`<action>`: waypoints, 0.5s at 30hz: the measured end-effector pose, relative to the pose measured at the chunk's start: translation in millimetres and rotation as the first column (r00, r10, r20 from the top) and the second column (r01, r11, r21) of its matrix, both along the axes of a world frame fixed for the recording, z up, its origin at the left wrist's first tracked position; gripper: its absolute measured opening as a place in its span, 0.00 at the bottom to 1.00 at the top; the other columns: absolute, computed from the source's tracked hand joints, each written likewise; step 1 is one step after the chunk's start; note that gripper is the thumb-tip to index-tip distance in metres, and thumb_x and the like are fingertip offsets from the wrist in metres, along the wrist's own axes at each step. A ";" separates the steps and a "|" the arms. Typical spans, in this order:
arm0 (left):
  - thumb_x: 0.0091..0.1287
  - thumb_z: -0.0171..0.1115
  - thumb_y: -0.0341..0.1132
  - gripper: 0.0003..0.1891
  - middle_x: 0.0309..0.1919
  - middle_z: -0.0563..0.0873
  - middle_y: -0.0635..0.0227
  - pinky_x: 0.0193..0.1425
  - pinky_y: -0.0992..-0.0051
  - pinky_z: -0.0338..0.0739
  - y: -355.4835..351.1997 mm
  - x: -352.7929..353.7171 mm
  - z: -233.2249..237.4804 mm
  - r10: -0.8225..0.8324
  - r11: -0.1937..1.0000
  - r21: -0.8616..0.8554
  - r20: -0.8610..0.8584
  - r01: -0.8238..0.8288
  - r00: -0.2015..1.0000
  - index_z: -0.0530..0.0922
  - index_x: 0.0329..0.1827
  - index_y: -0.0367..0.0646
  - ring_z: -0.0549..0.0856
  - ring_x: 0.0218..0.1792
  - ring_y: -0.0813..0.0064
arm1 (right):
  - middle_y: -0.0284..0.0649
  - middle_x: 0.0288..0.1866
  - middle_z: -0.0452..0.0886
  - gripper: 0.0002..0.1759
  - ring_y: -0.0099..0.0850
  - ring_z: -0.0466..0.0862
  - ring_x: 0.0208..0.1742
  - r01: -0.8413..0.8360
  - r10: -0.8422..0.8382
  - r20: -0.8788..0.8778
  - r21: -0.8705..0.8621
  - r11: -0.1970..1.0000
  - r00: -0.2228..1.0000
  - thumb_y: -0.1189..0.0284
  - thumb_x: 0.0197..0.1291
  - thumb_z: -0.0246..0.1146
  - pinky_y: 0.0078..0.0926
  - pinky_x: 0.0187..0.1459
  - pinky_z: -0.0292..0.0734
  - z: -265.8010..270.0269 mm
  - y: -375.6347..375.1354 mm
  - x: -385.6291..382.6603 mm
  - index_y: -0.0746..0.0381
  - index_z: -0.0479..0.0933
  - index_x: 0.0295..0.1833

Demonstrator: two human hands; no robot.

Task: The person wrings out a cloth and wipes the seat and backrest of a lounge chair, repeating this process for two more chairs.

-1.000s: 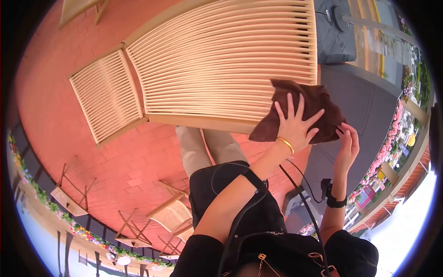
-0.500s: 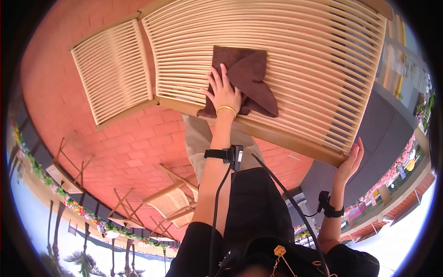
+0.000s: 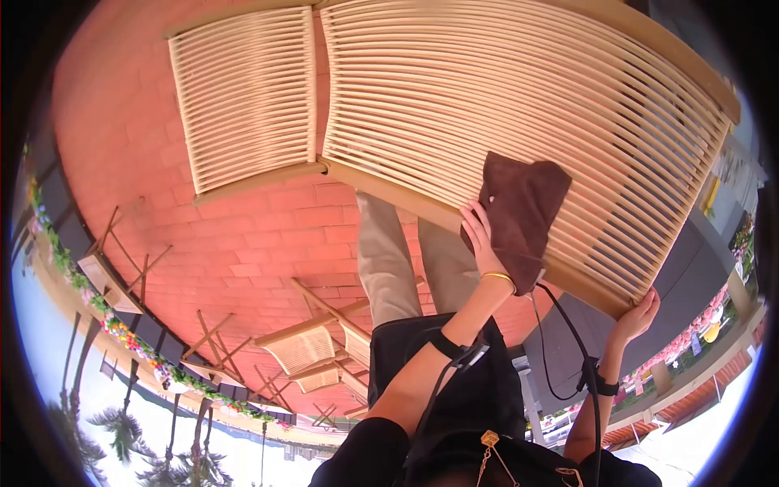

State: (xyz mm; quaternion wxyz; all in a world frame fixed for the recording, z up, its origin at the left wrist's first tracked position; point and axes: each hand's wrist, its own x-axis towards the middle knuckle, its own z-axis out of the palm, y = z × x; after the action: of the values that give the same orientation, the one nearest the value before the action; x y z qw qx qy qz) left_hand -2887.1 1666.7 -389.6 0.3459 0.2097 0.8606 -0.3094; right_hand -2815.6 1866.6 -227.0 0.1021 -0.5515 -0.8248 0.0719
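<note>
A dark brown cloth (image 3: 519, 215) lies bunched and folded over the slats near the close rail of a tan slatted lounge chair (image 3: 487, 89). My left hand (image 3: 488, 243) grips the cloth along its left side; the thumb is hidden behind the fabric. At the chair's lower right corner, my right hand (image 3: 637, 319) is closed around the frame end, with part of its fingers out of sight. A yellow bracelet (image 3: 499, 277) circles my left wrist.
Black straps and a dangling cable (image 3: 580, 341) hang about both forearms. Red brick paving (image 3: 268, 235) surrounds the chair. Behind stand wooden chairs (image 3: 300, 349) and a flower garland (image 3: 122, 333). A dark grey surface (image 3: 673, 276) lies beyond the right end.
My left hand has slid right along the chair with the cloth, which is now more bunched and nearer the close rail. My right hand's fingers have closed at the corner. The view has shifted.
</note>
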 end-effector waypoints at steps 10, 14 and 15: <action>0.66 0.37 0.58 0.41 0.69 0.42 0.40 0.71 0.54 0.37 -196.8 -128.7 -208.3 0.942 0.331 0.323 -0.064 -0.887 0.328 0.49 0.67 0.27 0.40 0.71 0.49 | 0.40 0.40 0.80 0.21 0.33 0.79 0.40 0.060 -0.075 0.120 0.126 0.990 0.990 0.57 0.65 0.46 0.30 0.43 0.73 2.0 15.2 11.1 0.62 0.76 0.46; 0.67 0.42 0.48 0.35 0.68 0.45 0.40 0.70 0.56 0.46 -209.5 -111.5 -262.8 0.626 0.735 -0.010 -0.376 -0.678 0.684 0.48 0.68 0.28 0.48 0.70 0.45 | 0.41 0.40 0.80 0.21 0.33 0.79 0.40 0.051 -0.078 0.160 0.166 0.985 0.984 0.57 0.65 0.46 0.31 0.43 0.73 2.9 15.7 19.4 0.63 0.76 0.45; 0.67 0.44 0.45 0.34 0.68 0.47 0.40 0.70 0.57 0.49 -196.3 -116.6 -243.4 0.582 0.788 0.056 -0.395 -0.614 0.711 0.46 0.68 0.28 0.50 0.69 0.44 | 0.41 0.40 0.80 0.21 0.34 0.79 0.40 0.012 -0.055 0.197 0.212 0.977 0.979 0.57 0.65 0.45 0.31 0.43 0.73 4.3 18.5 16.7 0.63 0.76 0.45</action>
State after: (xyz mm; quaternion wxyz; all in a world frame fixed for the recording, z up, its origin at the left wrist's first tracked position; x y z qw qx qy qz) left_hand -3003.7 1470.4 -633.0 0.2558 -0.1602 0.9200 -0.2501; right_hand -2798.9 1885.0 -222.7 0.0765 -0.5562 -0.8243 -0.0735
